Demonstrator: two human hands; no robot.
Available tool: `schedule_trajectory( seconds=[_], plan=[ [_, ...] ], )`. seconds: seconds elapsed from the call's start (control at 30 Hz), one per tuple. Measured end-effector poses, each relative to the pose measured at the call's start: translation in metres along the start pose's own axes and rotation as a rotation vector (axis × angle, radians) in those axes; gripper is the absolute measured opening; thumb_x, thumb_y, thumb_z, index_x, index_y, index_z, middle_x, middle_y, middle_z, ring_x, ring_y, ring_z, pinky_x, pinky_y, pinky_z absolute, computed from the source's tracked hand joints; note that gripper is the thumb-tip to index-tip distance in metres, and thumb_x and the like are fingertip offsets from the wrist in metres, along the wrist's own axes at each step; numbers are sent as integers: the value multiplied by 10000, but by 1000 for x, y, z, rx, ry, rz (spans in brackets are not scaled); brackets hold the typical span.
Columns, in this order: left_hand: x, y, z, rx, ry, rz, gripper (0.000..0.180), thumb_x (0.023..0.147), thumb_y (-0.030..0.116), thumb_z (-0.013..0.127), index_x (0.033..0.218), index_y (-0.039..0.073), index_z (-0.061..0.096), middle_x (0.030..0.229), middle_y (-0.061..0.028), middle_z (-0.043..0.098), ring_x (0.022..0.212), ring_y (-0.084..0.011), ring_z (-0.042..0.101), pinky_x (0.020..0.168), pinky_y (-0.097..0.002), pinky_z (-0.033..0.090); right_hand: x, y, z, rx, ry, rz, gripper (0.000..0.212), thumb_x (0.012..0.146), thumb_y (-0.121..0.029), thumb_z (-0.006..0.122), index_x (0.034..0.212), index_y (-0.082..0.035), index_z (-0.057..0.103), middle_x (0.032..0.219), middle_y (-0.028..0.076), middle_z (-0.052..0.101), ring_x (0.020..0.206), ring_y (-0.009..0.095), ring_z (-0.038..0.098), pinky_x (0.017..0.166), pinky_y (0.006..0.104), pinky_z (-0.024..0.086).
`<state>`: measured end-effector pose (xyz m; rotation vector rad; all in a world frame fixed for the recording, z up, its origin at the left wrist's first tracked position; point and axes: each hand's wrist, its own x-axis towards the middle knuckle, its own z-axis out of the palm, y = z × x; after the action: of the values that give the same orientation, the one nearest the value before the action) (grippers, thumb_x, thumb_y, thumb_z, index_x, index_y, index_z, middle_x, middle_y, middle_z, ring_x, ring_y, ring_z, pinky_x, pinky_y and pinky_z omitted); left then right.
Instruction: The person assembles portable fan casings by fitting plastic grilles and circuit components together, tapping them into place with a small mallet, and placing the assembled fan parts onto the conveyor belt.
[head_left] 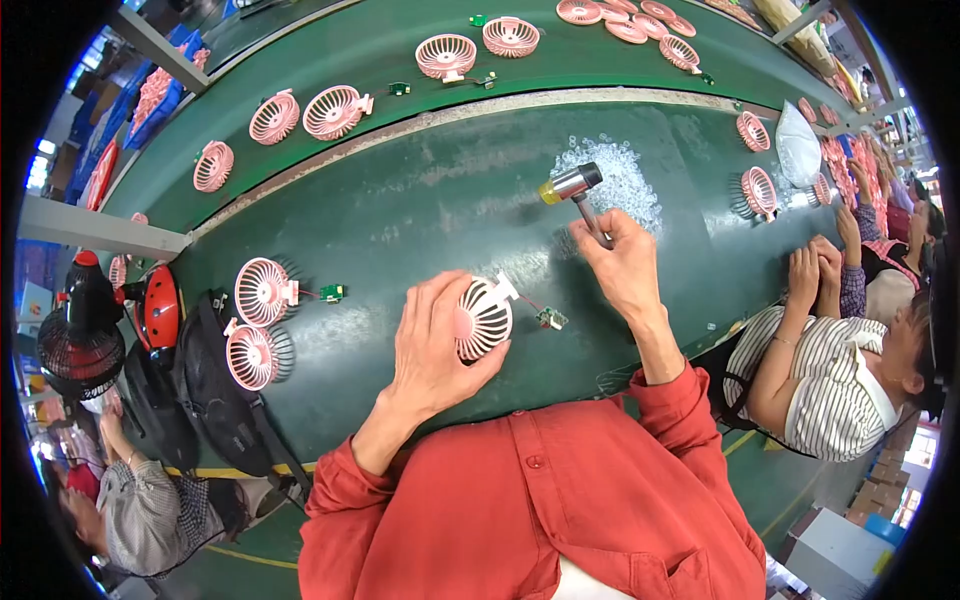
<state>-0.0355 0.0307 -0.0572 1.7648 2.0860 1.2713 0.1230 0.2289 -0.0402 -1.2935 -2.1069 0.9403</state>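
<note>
My left hand (432,345) is closed around a pink fan housing (486,322) with curved ribs, holding it against the green table; palm and fingers cover its left part. A thin wire runs from this housing to a small green circuit board (550,318) lying on its right. In my right hand (625,268) is a small mallet (572,184) with a metal head, one yellow face and one black face. The mallet head is raised right of and beyond the housing, apart from it. Behind it lies a pile of small clear pieces (630,185).
Two pink fan housings (262,292) sit to the left, one wired to a board. Several more lie on the green belt (390,120) beyond a raised edge. A black bag (222,390) and desk fan (80,330) stand left. A co-worker in stripes (815,385) sits at right.
</note>
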Motion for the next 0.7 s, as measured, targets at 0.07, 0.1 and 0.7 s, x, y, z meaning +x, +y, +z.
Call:
schedule_trajectory(
  seconds=[0.07, 0.1, 0.7],
  plan=[
    [0, 2, -2, -27, -5, 32, 747, 645, 179, 834, 1278, 6, 478, 1245, -188, 518, 1046, -375, 538, 884, -452, 469, -4, -1, -3, 263, -127, 90, 175, 843, -114, 728, 899, 30, 647, 714, 79, 666, 502, 107, 520, 468, 298, 401],
    [-1, 3, -4, -52, -7, 56, 754, 639, 164, 837, 1281, 4, 474, 1250, -196, 515, 1045, -383, 543, 880, -452, 476, -7, -10, -6, 265, -131, 88, 175, 843, -114, 728, 899, 30, 647, 714, 79, 666, 502, 107, 520, 468, 298, 401],
    [10, 16, -4, -223, -79, 112, 761, 627, 140, 843, 1285, 20, 481, 1262, -191, 527, 1117, -366, 548, 920, -437, 484, -30, -16, 3, 1228, -790, 636, 205, 989, -147, 590, 971, 47, 655, 590, -30, 522, 343, 1, 308, 332, 198, 218]
  ],
)
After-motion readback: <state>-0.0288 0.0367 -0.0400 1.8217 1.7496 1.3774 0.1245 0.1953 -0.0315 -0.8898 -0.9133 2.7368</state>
